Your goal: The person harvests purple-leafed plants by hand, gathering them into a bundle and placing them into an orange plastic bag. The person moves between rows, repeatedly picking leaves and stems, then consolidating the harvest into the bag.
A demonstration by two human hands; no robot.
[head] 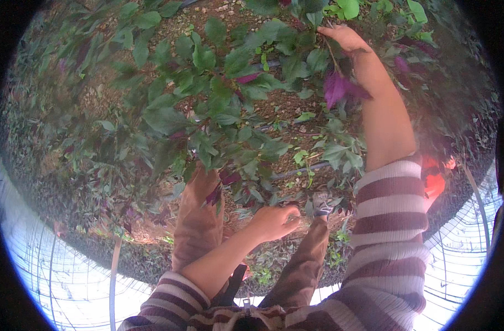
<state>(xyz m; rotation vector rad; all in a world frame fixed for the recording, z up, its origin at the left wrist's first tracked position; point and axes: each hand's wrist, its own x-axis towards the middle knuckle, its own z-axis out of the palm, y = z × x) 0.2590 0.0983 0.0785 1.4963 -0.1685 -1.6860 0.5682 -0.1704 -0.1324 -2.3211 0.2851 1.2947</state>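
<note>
My right hand (345,38) reaches far forward at the upper right, its fingers closed around a thin plant stem (331,53) among green leaves. Below that hand, close to the forearm, hang purple leaves or petals (339,87). My left hand (277,222) is low in front of my body, above the gap between my legs, with its fingers curled. A small dark thing shows at its fingers, but whether the hand holds it is unclear. Leafy green plants (223,97) with purple parts spread ahead of both hands.
Dark irrigation tubing (303,170) crosses the stony soil (277,108) under the foliage. My trouser legs and a shoe (321,204) are among the plants. A bright red thing (434,184) lies beyond my right sleeve. Poles (114,277) and pale netting or sheeting stand around the rim.
</note>
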